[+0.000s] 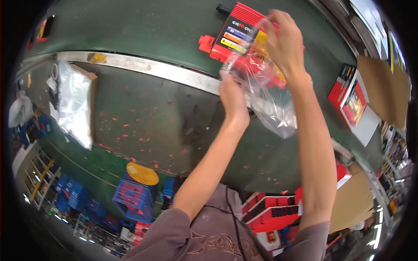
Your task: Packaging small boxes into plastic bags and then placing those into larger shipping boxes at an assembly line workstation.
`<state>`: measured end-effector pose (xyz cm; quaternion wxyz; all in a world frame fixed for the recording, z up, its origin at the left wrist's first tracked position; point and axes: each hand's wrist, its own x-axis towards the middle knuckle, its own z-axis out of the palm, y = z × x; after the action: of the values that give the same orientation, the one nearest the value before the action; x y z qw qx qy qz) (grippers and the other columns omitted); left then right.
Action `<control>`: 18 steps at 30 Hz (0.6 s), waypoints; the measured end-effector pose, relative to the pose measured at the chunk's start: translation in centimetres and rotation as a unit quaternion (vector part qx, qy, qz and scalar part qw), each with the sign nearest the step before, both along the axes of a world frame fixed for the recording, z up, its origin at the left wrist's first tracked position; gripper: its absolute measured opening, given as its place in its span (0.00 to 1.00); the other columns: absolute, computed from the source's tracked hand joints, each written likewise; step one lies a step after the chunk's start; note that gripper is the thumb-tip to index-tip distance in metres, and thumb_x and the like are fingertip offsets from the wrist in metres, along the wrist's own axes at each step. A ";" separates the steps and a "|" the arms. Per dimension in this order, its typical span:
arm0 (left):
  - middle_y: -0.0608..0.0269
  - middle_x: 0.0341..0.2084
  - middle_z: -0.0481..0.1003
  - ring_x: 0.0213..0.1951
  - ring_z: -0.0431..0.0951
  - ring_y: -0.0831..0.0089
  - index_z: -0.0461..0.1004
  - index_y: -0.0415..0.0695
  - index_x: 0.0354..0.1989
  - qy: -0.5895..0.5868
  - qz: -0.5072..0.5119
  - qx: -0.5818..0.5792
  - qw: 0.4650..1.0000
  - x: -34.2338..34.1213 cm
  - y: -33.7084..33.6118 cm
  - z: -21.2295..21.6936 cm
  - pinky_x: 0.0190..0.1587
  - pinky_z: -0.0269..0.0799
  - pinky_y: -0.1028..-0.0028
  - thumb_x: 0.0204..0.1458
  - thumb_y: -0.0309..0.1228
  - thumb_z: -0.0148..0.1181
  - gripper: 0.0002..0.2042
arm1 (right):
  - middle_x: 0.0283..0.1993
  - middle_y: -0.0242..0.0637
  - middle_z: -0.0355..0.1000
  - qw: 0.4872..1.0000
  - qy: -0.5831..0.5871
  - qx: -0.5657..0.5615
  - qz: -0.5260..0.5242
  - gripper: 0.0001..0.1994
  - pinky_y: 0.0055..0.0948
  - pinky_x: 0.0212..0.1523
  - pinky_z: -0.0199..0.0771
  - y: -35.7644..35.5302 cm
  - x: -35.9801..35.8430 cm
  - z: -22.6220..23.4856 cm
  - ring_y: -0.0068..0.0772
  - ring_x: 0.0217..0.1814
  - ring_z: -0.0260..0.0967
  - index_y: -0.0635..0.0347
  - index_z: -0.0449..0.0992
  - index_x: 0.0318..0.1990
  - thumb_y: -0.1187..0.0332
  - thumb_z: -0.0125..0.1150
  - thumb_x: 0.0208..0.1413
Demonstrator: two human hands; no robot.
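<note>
My left hand (232,93) grips the mouth of a clear plastic bag (272,104) that hangs over the dark green table (152,117). My right hand (283,39) is above it, fingers closed on the bag's upper edge and on a red and yellow item (261,61) that sits partly inside the bag. Just behind the hands a red device with a black label panel (233,32) lies on the green conveyor belt (143,26).
A metal rail (148,65) divides belt from table. A stack of clear bags on a cardboard piece (76,102) lies at the left. Red and black boxes (350,98) sit on the right. Blue crates (135,193) and red parts trays (272,211) stand below the table edge.
</note>
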<state>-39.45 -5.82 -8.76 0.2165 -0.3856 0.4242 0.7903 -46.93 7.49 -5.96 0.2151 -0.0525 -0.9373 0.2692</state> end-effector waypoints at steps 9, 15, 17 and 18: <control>0.62 0.40 0.71 0.41 0.71 0.74 0.67 0.38 0.47 -0.007 -0.024 0.084 0.996 -3.7 0.7 1.4 0.46 0.65 0.72 0.64 0.41 0.35 0.19 | 0.21 0.49 0.71 0.984 -0.099 -0.063 -0.133 0.11 0.39 0.27 0.67 1.6 -3.1 -1.0 0.50 0.23 0.70 0.63 0.69 0.31 0.63 0.53 0.56; 0.72 0.12 0.62 0.18 0.59 0.83 0.65 0.39 0.16 0.146 -0.204 -0.099 0.963 -2.7 2.2 6.8 0.22 0.53 0.74 0.63 0.44 0.35 0.27 | 0.20 0.29 0.64 0.918 0.086 -0.240 -0.303 0.09 0.16 0.18 0.54 3.3 5.4 8.0 0.13 0.20 0.57 0.64 0.64 0.31 0.68 0.50 0.61; 0.66 0.08 0.59 0.15 0.59 0.80 0.63 0.35 0.15 0.287 -0.249 -0.190 0.905 -2.6 3.3 10.1 0.19 0.53 0.70 0.63 0.45 0.35 0.28 | 0.23 0.30 0.66 0.898 0.147 -0.217 -0.354 0.10 0.16 0.17 0.55 4.4 8.6 9.3 0.12 0.19 0.56 0.62 0.64 0.31 0.66 0.49 0.62; 0.66 0.08 0.59 0.15 0.59 0.80 0.63 0.35 0.15 0.295 -0.253 -0.183 0.903 -2.2 3.8 10.6 0.19 0.53 0.70 0.63 0.45 0.35 0.28 | 0.23 0.30 0.66 0.878 0.151 -0.258 -0.373 0.11 0.16 0.16 0.55 5.0 10.2 9.3 0.12 0.19 0.55 0.61 0.63 0.31 0.64 0.49 0.62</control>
<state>-41.69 -2.02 1.82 0.1999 -0.0474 0.6890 0.6950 -36.70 12.47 3.38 0.4173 -0.4108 -0.7018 0.4058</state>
